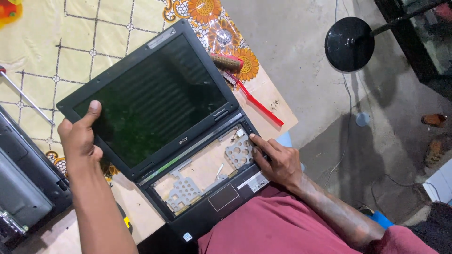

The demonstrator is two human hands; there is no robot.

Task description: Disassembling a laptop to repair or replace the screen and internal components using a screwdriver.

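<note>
A black laptop (155,101) lies open on the table, its dark screen tilted back. Its base (207,169) has no keyboard, so metal brackets and a pale inner plate show above the touchpad. My left hand (80,136) grips the left edge of the screen frame, thumb on the bezel. My right hand (278,160) rests on the right side of the base, fingers pressing near the hinge corner.
A red-handled brush (252,99) and a small bristle roller (226,61) lie behind the laptop on the flowered tablecloth (70,42). Another dark device (23,183) sits at the left edge. A black round lamp base (349,44) and cables are on the concrete floor to the right.
</note>
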